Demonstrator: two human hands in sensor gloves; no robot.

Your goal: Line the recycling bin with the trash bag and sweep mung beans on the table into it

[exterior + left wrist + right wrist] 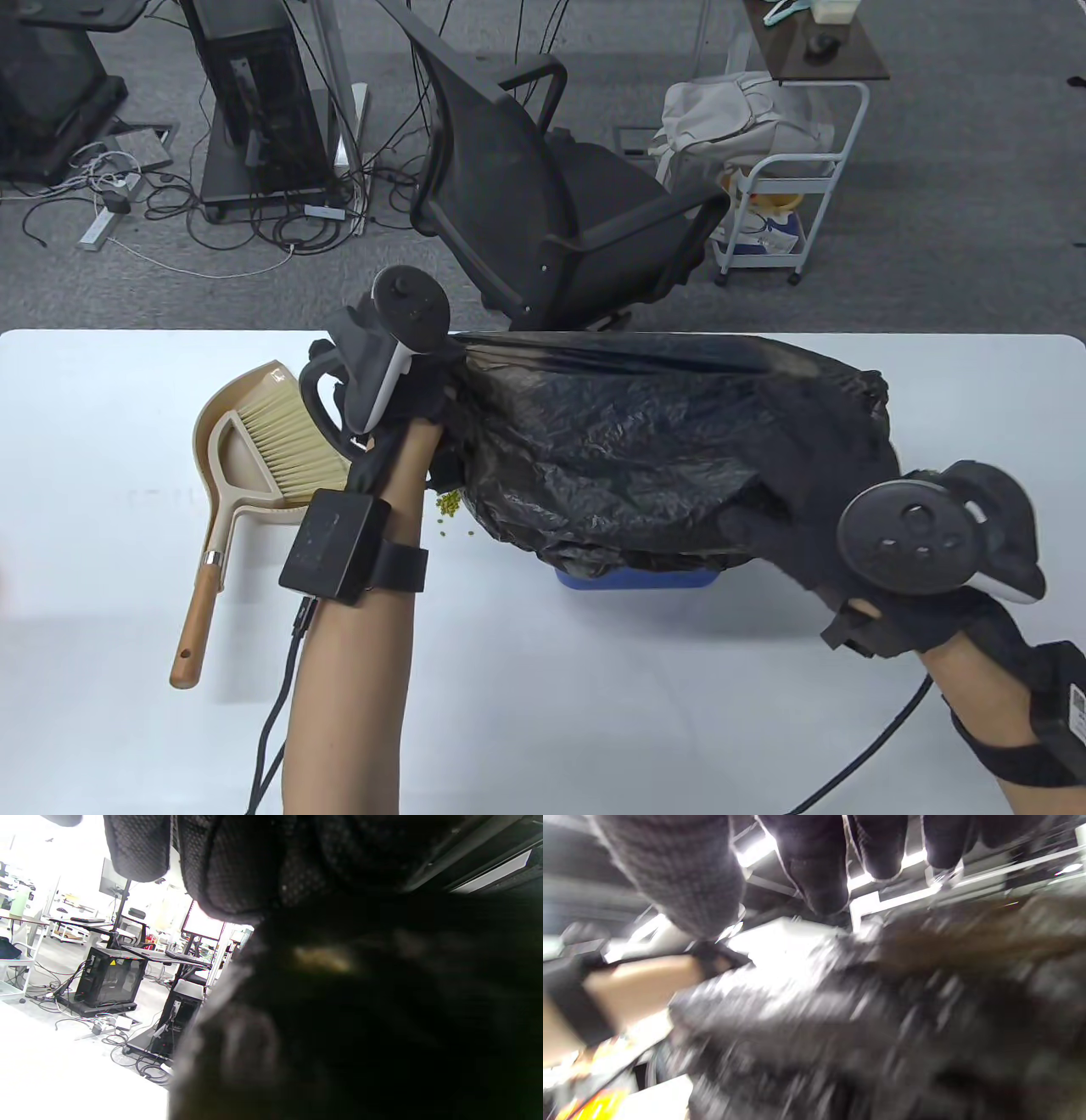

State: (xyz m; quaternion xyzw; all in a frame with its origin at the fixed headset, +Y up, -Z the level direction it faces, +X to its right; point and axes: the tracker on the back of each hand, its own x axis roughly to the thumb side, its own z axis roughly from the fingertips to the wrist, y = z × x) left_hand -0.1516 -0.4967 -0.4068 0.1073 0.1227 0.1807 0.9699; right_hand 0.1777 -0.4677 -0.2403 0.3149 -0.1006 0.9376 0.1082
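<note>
A black trash bag (645,441) is stretched wide over the blue recycling bin (636,581), of which only a strip of the near wall shows. My left hand (428,386) grips the bag's left edge, pulled taut toward the table's far side. My right hand (764,526) grips the bag's near right edge above the bin. A small heap of green mung beans (450,506) lies on the white table (102,526) just left of the bag. In the left wrist view the bag (360,1005) fills the frame, dark and blurred; the right wrist view shows my fingers (818,866) above the blurred bag (882,1027).
A beige dustpan (231,441) with a hand brush (280,437) on a wooden handle lies on the table's left part, beside my left forearm. A black office chair (543,195) stands just beyond the far edge. A white trolley (780,212) stands farther back on the right.
</note>
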